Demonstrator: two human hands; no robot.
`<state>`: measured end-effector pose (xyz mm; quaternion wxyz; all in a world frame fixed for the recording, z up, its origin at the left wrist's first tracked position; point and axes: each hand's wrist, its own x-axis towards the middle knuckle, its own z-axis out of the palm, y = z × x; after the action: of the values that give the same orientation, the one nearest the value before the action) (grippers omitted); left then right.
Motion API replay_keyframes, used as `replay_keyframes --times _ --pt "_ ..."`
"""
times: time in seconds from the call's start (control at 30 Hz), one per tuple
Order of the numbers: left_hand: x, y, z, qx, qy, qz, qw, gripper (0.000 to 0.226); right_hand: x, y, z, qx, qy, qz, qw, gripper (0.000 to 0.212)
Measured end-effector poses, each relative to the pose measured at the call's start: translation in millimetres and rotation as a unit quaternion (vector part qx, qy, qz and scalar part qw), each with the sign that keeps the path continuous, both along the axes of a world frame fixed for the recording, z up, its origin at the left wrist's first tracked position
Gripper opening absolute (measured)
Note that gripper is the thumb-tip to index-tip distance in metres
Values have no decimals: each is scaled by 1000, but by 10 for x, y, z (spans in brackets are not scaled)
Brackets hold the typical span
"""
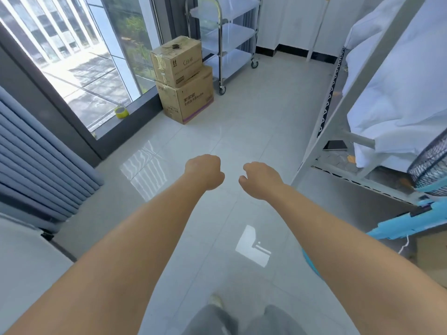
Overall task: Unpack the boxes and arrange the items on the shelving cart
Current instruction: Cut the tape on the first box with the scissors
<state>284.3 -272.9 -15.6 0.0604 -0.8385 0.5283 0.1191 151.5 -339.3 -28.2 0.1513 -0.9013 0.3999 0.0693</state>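
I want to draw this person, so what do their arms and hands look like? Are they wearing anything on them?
Both arms are bare all the way up, with no sleeves showing. The left hand and the right hand have no gloves, and I can see no watch, bracelet or ring on them. Lower down you can glimpse grey trousers and a light-coloured shoe.

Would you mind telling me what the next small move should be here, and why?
Probably step forward to the stacked boxes. Both the left hand and the right hand are curled, hold nothing, and hang over bare floor, well short of the top box. That box looks sealed and sits on the lower box beside the shelving cart, so nothing can be unpacked yet.
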Motion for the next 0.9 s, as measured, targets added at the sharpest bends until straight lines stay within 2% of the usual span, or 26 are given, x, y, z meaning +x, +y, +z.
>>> replay_keyframes --times 0.33,0.7,0.9 --pt "818 -1033 -158 8 2 -9 1000 22 795 -1043 -164 7 3 20 1000 14" --pt "1577 -2910 -316 42 23 1 999 26 1652 -2963 -359 31 35 52 998 11" --pt "1949 -3659 -280 41 34 4 999 28 2063 -3857 -264 41 32 55 997 24"
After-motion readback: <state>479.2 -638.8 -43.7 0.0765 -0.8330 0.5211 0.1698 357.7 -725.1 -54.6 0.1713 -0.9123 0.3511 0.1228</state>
